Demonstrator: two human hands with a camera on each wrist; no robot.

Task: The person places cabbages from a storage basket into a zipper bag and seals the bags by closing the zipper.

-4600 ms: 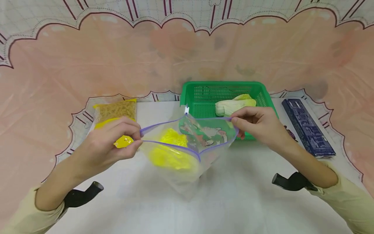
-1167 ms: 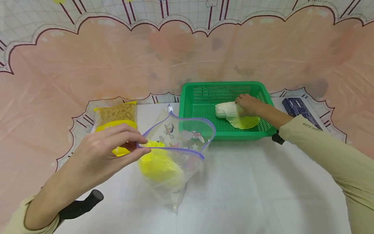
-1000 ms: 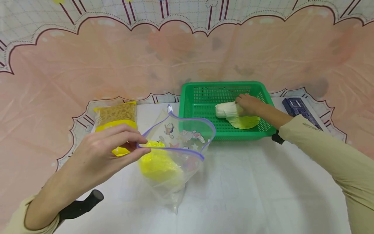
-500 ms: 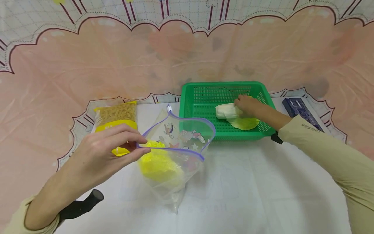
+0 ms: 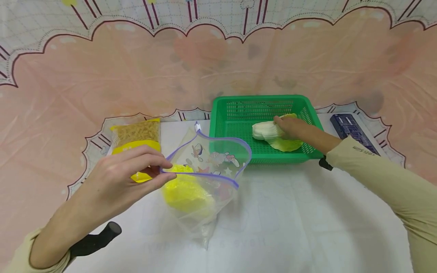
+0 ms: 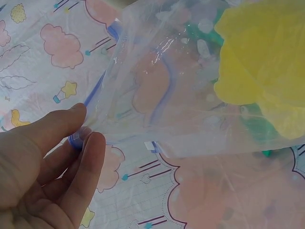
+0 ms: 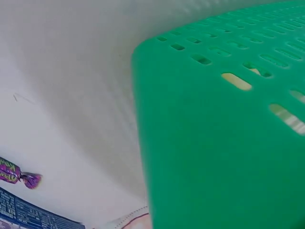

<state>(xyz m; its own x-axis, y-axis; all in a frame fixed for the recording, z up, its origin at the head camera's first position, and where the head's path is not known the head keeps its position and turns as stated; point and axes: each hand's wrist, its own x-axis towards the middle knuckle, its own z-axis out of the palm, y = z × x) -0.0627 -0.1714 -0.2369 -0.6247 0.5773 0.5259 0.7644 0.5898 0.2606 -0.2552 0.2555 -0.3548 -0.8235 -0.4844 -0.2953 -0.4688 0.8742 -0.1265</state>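
Note:
My left hand point(image 5: 126, 170) pinches the purple zip edge of a clear zip bag point(image 5: 223, 195) between thumb and fingers. The bag's mouth gapes, and a crinkled bright yellow bundle point(image 5: 187, 193) shows inside it. In the left wrist view, the thumb and fingertips hold the bag's corner. On the right, my right hand point(image 5: 291, 127) reaches into a green basket point(image 5: 222, 100) and grips a Chinese cabbage point(image 5: 265, 131) around its leafy part, with the white stem end pointing left. The basket's wall hides that hand and most of the cabbage from the right wrist view.
A yellow pack of pasta point(image 5: 136, 132) lies behind my left hand. A dark blue box point(image 5: 351, 131) sits right of the basket, partly behind my right sleeve. A small purple wrapped candy point(image 7: 9, 171) lies near it. A patterned cloth hangs behind the white tabletop point(image 5: 290, 227).
My right hand has left the bag's right side and gone into the basket, where it has lately turned over the cabbage's leaves. The bag's mouth has narrowed; my left hand keeps its pinch.

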